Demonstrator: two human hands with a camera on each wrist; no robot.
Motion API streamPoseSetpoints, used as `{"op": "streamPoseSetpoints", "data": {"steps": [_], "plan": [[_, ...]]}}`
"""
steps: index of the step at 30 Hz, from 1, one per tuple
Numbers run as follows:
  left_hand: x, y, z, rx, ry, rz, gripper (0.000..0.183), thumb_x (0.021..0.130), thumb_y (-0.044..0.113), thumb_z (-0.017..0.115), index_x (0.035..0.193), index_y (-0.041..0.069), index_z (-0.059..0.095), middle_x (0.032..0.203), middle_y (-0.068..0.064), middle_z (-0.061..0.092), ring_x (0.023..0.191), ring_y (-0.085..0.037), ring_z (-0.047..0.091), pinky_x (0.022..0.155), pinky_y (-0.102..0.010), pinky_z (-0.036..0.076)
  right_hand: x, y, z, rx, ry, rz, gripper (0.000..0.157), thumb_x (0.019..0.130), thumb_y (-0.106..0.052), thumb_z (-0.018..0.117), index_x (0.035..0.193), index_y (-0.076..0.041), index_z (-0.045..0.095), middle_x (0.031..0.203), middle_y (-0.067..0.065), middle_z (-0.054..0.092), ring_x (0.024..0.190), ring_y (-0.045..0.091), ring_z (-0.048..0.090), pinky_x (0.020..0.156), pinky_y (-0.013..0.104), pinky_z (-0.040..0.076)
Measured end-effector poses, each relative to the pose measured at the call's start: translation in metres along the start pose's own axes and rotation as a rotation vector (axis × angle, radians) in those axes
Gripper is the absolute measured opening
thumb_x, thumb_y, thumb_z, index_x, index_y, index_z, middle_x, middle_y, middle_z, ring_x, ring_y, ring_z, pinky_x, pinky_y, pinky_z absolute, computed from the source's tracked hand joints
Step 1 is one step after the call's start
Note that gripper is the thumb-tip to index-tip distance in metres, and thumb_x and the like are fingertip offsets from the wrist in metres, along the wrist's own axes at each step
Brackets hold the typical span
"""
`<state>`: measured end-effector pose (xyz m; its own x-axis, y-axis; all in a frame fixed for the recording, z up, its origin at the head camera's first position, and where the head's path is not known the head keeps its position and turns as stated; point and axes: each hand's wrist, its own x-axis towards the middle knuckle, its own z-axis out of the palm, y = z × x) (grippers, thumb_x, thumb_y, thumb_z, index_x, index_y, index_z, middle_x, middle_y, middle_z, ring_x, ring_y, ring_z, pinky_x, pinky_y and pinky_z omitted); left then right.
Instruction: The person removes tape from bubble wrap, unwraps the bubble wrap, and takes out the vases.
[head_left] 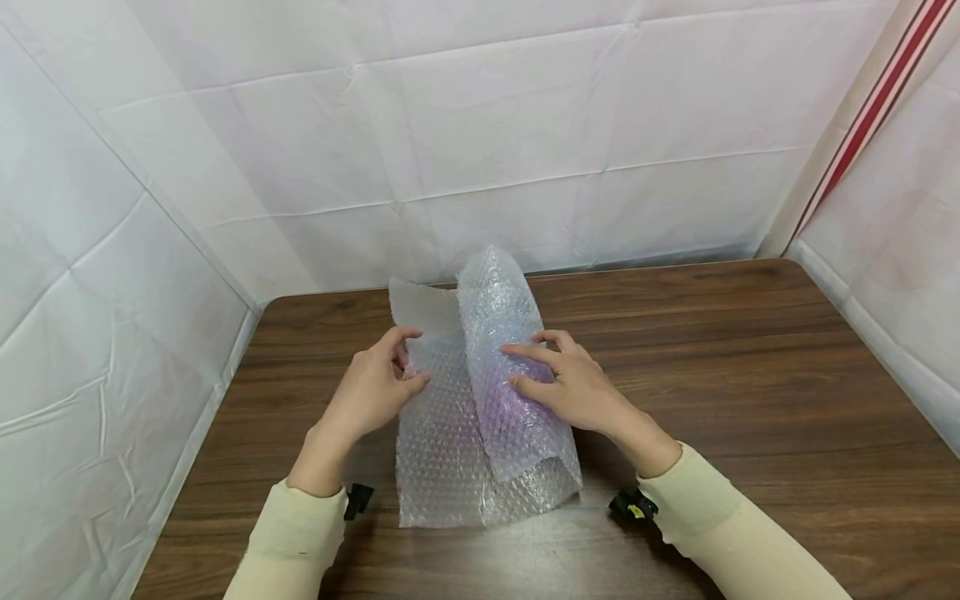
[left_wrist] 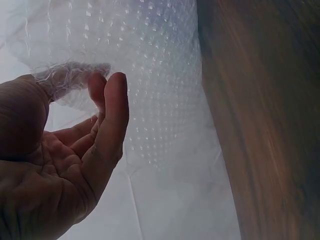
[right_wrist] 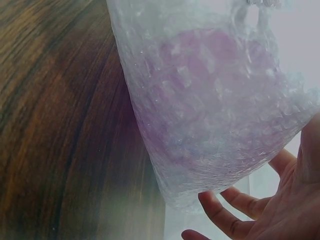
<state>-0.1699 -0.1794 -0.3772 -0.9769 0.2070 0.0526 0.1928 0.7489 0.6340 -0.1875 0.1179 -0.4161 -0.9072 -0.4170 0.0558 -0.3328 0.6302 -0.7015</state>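
Observation:
A sheet of bubble wrap [head_left: 438,450] lies on the table, its right part folded over into a loose roll [head_left: 498,304]. Something pink-purple [right_wrist: 205,65] shows blurred through the layers; its kind is hidden. At the sheet's left edge, my left hand [head_left: 371,383] holds the wrap between thumb and curled fingers. In the left wrist view the thumb shows through the film, with the fingers [left_wrist: 115,105] on the near side. My right hand [head_left: 577,383] rests on the roll's right side, its fingers spread and fairly straight. In the right wrist view its fingertips touch the roll's lower edge.
The brown wood-grain table [head_left: 735,358] extends to both sides of the wrap. White sheeting [head_left: 487,125] hangs behind the table and on both sides, with a red stripe [head_left: 877,117] at the back right corner. A small black device [head_left: 633,504] sits at each wrist.

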Motion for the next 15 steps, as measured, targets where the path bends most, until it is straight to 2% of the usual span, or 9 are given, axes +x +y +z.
{"op": "streamPoseSetpoints", "data": {"steps": [5, 15], "plan": [[-0.0009, -0.0022, -0.0012, 0.025, -0.010, -0.011, 0.060, 0.092, 0.015, 0.078, 0.146, 0.006, 0.052, 0.102, -0.010, 0.060, 0.070, -0.016, 0.054, 0.064, -0.031, 0.048, 0.0001, -0.0001, -0.0004, -0.007, 0.001, -0.002, 0.045, 0.099, -0.046, 0.065, 0.144, -0.040, 0.061, 0.156, 0.011, 0.042, 0.144, 0.047, 0.039, 0.107, 0.075, 0.037], [-0.0014, -0.0067, -0.0021, 0.052, -0.024, -0.034, 0.059, 0.093, 0.015, 0.078, 0.146, 0.008, 0.053, 0.103, -0.009, 0.061, 0.067, -0.015, 0.052, 0.063, -0.031, 0.046, -0.0002, 0.0004, -0.0001, -0.004, 0.000, -0.006, 0.046, 0.100, -0.045, 0.065, 0.145, -0.041, 0.060, 0.156, 0.011, 0.041, 0.144, 0.047, 0.039, 0.107, 0.074, 0.038]]}}
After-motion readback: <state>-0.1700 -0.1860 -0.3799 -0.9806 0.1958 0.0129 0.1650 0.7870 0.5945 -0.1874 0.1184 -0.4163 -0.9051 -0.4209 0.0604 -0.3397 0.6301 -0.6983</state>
